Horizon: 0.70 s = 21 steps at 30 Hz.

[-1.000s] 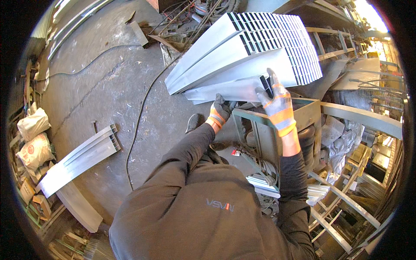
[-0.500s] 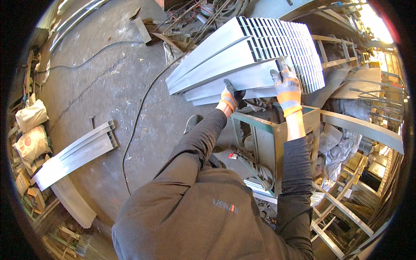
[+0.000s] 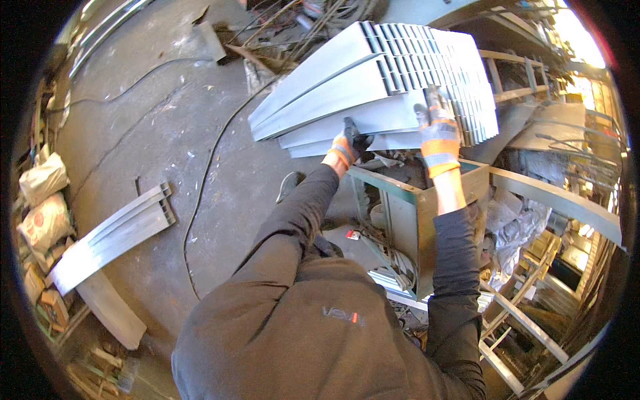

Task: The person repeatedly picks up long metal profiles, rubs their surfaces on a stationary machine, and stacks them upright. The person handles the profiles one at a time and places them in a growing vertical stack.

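Note:
A big stack of silver metal profiles (image 3: 320, 73) lies at the upper middle, its rows of hollow ends facing right. Along its near side is a long profile (image 3: 393, 112) with its flat face toward me. My left hand (image 3: 351, 143), in a grey and orange glove, grips this profile's lower edge, thumb up on the face and fingers mostly hidden beneath. At the profile's right end is my right hand (image 3: 439, 130), gloved alike. Its thumb is on the face side and its fingers reach up over the end, close against the stack's hollow ends.
Below the profiles stands a metal frame stand (image 3: 419, 200). A few more profiles (image 3: 113, 237) lie on the floor at left, near white sacks (image 3: 45, 180). A dark cable (image 3: 212, 160) crosses the floor. Ladder-like frames (image 3: 520, 327) and scrap crowd the right side.
The whole view has shifted slightly, moving the floor things a little left. Both hands keep nearly the same places on the profile.

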Motion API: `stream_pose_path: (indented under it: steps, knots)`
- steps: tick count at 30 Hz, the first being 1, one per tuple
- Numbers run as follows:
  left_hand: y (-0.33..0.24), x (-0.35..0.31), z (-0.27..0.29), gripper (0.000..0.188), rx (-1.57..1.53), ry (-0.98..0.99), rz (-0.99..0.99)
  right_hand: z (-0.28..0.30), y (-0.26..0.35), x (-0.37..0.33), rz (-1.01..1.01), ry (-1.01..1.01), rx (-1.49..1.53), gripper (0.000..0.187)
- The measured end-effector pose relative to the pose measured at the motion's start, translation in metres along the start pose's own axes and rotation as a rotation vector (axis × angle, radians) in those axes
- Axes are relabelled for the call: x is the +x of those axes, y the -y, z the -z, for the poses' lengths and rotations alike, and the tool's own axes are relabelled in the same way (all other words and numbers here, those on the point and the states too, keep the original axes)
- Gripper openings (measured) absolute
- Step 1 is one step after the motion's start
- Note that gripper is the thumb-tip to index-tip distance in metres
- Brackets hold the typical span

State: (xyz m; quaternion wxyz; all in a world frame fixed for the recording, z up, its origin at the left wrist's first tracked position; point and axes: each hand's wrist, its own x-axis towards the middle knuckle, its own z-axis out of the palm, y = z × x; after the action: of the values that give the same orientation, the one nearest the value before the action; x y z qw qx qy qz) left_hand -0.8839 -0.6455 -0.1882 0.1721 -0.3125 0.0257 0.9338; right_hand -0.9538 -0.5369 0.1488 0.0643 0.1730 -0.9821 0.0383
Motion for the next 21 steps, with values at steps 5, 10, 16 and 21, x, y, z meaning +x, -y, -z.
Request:
stream_pose_path:
  steps: [5,10,16,21]
  knots:
    - [-0.004,0.006,-0.002,0.032,0.101,0.001,0.048,-0.002,-0.011,-0.012,0.125,-0.188,-0.206,0.064]
    - [-0.007,0.024,0.019,0.051,-1.213,0.211,0.633,0.017,-0.008,-0.051,0.049,-0.200,-0.138,0.059]
    - [-0.008,0.036,0.019,0.060,-0.188,-0.091,0.185,0.011,-0.010,-0.033,-0.079,-0.259,-0.112,0.053]
    - [-0.006,0.031,0.005,0.081,-0.172,-0.084,0.252,0.010,-0.025,-0.012,-0.190,-0.139,-0.178,0.027]
